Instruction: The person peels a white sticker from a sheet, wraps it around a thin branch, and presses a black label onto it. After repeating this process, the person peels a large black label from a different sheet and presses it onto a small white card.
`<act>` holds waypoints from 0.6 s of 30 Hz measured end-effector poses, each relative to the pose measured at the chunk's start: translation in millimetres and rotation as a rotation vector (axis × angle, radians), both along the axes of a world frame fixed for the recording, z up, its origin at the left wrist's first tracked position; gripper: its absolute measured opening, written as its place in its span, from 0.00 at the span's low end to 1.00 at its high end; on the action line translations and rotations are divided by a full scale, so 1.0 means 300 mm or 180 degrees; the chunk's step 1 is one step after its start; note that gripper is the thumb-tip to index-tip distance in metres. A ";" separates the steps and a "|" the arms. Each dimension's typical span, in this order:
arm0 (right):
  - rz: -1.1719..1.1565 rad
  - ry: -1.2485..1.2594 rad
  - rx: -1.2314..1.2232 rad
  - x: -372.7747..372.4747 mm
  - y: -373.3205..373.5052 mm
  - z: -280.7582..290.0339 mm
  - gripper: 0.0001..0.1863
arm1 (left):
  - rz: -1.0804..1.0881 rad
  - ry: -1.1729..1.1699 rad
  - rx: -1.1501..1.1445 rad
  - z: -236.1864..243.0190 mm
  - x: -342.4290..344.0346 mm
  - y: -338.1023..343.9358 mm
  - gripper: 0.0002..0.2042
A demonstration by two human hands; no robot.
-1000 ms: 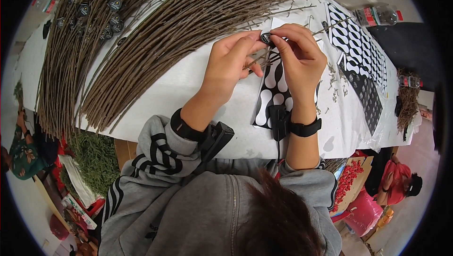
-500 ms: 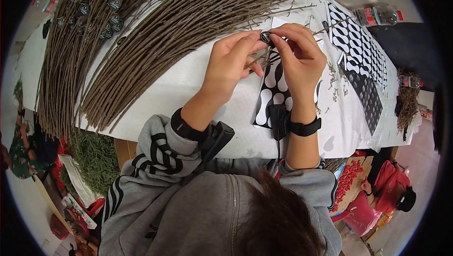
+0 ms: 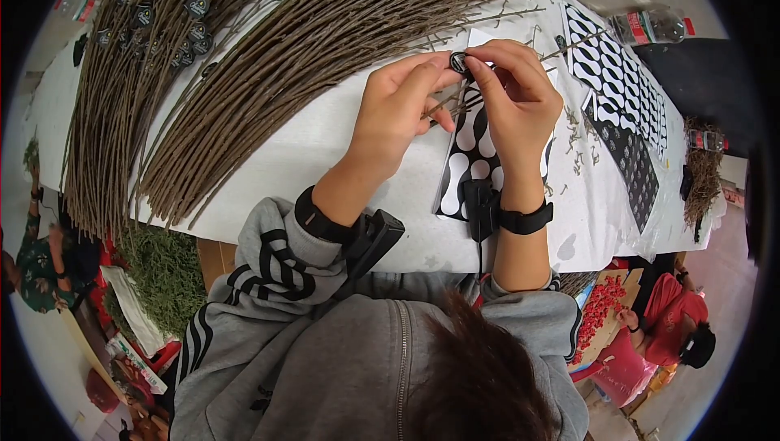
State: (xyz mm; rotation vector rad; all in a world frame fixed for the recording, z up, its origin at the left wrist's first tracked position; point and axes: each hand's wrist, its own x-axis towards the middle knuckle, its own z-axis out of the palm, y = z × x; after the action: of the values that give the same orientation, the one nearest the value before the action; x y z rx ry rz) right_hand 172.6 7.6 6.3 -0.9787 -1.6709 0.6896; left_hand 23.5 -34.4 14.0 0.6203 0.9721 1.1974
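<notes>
Between both sets of fingertips sits a small round black label (image 3: pixel 458 62) with light print. My left hand (image 3: pixel 392 108) pinches its left edge with thumb and forefinger, the other fingers curled loosely below. From the other side, my right hand (image 3: pixel 522 98) grips the label's right edge in a thumb-and-finger pinch. A thin brown twig (image 3: pixel 575 45) runs behind my hands and sticks out to the right; whether the label is wrapped round it I cannot tell. Under my hands lies a black-and-white label sheet (image 3: pixel 457 171), partly covered by my right wrist.
Long bundled twigs (image 3: pixel 325 43) cover the left and back of the white table (image 3: pixel 268 173); the left bundle (image 3: pixel 106 132) bears several black labels. More label sheets (image 3: pixel 621 83) and a plastic bottle (image 3: pixel 654 26) lie right. Co-workers sit at both sides, one near red berries (image 3: pixel 600 311).
My hands stay nearly still, with the label turned very slightly. The co-worker at right has moved a hand toward the red berries; the one at left has shifted an arm.
</notes>
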 end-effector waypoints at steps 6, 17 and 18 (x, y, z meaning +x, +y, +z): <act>-0.0051 -0.0053 0.0031 -0.005 -0.002 0.005 0.07 | -0.0003 -0.0011 0.0020 -0.002 0.001 -0.001 0.21; -0.0109 -0.0088 0.0109 -0.007 -0.001 0.003 0.07 | -0.0003 0.0036 0.0038 -0.003 0.003 -0.001 0.22; -0.0102 -0.0120 0.0145 -0.008 0.000 0.004 0.08 | -0.0002 0.0030 0.0034 -0.002 0.003 -0.001 0.22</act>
State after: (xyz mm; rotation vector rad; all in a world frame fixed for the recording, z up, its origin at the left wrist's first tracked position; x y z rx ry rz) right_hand 170.2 7.6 7.5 -0.9896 -1.6930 0.6126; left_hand 24.3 -34.8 13.2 0.6351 0.9741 1.2008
